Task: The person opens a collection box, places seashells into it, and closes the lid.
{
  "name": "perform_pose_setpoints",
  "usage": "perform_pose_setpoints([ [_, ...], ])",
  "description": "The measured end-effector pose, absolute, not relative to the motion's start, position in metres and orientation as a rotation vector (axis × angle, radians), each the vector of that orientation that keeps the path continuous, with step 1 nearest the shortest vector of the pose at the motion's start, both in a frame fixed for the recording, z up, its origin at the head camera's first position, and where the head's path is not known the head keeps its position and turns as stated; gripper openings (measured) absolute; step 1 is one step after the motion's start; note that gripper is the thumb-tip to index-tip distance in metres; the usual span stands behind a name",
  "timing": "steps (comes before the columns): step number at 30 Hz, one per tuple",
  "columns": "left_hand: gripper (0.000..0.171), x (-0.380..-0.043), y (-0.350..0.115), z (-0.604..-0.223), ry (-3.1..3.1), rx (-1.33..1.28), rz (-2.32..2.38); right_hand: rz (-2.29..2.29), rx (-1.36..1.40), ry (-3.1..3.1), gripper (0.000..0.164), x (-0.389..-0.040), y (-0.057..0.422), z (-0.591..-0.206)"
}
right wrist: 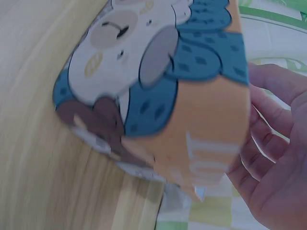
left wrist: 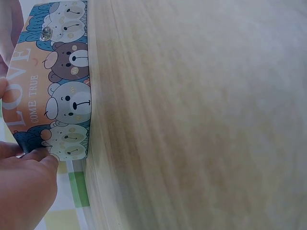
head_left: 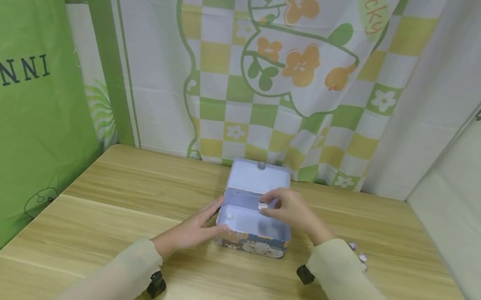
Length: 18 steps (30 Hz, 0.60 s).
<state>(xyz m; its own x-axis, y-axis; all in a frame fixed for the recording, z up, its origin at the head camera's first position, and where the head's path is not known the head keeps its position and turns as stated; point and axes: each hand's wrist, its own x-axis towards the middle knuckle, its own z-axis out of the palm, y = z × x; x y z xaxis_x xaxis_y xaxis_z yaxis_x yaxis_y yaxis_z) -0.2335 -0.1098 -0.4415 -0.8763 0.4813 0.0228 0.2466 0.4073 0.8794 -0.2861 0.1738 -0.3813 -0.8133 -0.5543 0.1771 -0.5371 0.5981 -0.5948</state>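
A tin box (head_left: 250, 245) printed with cartoon bears stands on the table, its hinged lid (head_left: 259, 178) tipped back. My left hand (head_left: 194, 226) holds the box by its left side, thumb at the front corner. In the left wrist view, that hand's fingers (left wrist: 41, 155) bend around the edge of the box. Above the box's inside, my right hand (head_left: 294, 213) pinches a small white piece (head_left: 262, 206) between thumb and fingertips. Another small white piece (head_left: 229, 216) lies inside, near the left wall. The right wrist view shows my right hand (right wrist: 283, 158) behind the box's printed wall, its fingertips hidden.
Several small whitish pieces (head_left: 363, 257) lie on the wooden table (head_left: 157, 189) to the right, partly behind the right sleeve. A patterned curtain (head_left: 263, 69) hangs at the table's back edge. Black wrist cameras (head_left: 157, 284) hang under both sleeves.
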Motion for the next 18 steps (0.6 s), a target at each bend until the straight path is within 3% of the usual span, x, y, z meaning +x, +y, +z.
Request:
perform_pose_setpoints([
  [18,0.092,-0.233,-0.111,-0.441,2.401,0.651,1.472,-0.943,-0.913,2.724,0.026,-0.292,0.133,-0.404],
])
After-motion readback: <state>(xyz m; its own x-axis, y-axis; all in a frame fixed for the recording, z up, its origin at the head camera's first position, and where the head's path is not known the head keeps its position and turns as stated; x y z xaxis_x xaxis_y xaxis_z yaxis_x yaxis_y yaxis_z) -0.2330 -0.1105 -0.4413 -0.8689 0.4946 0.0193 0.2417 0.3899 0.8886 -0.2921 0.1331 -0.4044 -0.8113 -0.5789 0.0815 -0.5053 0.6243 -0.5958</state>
